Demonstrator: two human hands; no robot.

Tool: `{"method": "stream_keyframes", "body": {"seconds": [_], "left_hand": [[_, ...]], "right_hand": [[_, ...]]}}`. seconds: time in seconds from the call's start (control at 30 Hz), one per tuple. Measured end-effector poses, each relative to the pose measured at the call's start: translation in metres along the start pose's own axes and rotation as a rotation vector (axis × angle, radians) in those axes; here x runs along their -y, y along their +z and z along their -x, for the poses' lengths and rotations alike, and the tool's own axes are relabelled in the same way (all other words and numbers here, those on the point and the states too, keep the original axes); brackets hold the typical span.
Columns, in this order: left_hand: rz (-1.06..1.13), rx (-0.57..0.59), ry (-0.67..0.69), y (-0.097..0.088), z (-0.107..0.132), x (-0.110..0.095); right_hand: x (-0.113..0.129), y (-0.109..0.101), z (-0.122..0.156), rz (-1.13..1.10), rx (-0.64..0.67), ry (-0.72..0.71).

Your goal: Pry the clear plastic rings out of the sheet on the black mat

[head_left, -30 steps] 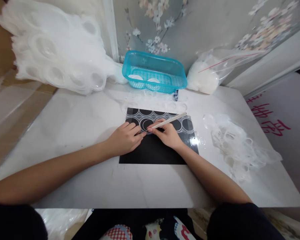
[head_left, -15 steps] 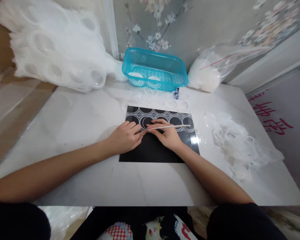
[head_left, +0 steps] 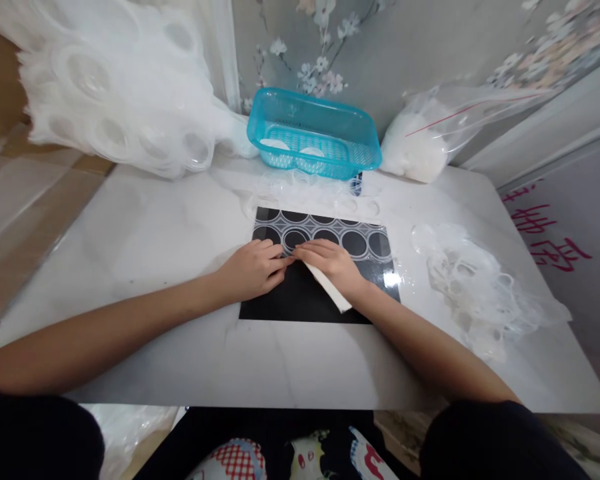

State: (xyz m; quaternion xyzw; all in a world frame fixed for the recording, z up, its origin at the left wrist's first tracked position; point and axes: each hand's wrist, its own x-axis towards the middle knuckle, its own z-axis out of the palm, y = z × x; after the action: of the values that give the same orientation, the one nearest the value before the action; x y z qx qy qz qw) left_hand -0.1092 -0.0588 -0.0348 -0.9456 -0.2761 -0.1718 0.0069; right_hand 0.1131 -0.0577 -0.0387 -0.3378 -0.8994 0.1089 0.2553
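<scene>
Swung round since half a second ago: the white stick (head_left: 327, 287), which lay pointing right across the ringed sheet, now slants back toward the person from under the right hand's palm, its free end over the black mat's near edge. Left to right. Heap of white moulded trays (head_left: 115, 93) at the far left, unchanged. Left hand (head_left: 253, 267) lies flat on the black mat (head_left: 300, 303), fingers loosely curled and pressed down, gripping nothing, tips just beside the right hand's; it has barely shifted. Right hand (head_left: 333, 262) now has its fingers laid forward on the clear sheet of rings (head_left: 325, 233), closed around the stick's upper end. That sheet lies along the mat's far edge, in the same place. Beyond it, the turquoise basket (head_left: 314, 133) with two white discs inside. Further right, a plastic bag of white stuff (head_left: 420, 150), then a tangle of clear film offcuts (head_left: 475, 287) on the white table (head_left: 155, 233).
</scene>
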Motion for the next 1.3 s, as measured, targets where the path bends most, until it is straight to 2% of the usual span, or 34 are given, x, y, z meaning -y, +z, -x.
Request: {"method": "stream_keyframes", "body": {"seconds": [0.07,0.17,0.23,0.27,0.33,0.43,0.53,0.6,0.7,0.83,1.3], "left_hand": [[0.028,-0.008,-0.009,0.001,0.000,0.000],[0.044,-0.014,-0.015,0.000,0.000,0.000],[0.042,-0.012,-0.011,-0.002,0.000,0.000],[0.040,-0.016,-0.009,-0.003,-0.001,0.000],[0.031,-0.035,-0.004,-0.006,-0.002,-0.001],[0.021,-0.049,0.005,-0.011,-0.009,-0.007],[0.034,0.006,0.063,-0.011,-0.019,-0.018],[0.034,0.042,0.116,-0.008,-0.026,-0.025],[0.007,0.036,0.143,-0.001,-0.034,-0.033],[-0.019,0.025,0.108,0.004,-0.036,-0.037],[-0.014,0.050,0.075,0.006,-0.036,-0.038]], "right_hand": [[-0.020,-0.013,-0.016,0.026,-0.128,0.066],[-0.054,-0.042,-0.044,0.076,-0.562,0.367],[-0.065,-0.058,-0.052,0.084,-0.703,0.452],[-0.066,-0.062,-0.050,0.073,-0.717,0.457],[-0.056,-0.062,-0.036,0.015,-0.665,0.449],[-0.032,-0.045,0.000,-0.178,-0.466,0.516],[-0.015,-0.027,0.027,-0.347,-0.280,0.599],[-0.012,-0.022,0.034,-0.406,-0.234,0.605],[-0.013,-0.021,0.034,-0.433,-0.234,0.599],[-0.015,-0.023,0.031,-0.416,-0.218,0.613],[-0.011,-0.020,0.033,-0.344,-0.238,0.566]]}}
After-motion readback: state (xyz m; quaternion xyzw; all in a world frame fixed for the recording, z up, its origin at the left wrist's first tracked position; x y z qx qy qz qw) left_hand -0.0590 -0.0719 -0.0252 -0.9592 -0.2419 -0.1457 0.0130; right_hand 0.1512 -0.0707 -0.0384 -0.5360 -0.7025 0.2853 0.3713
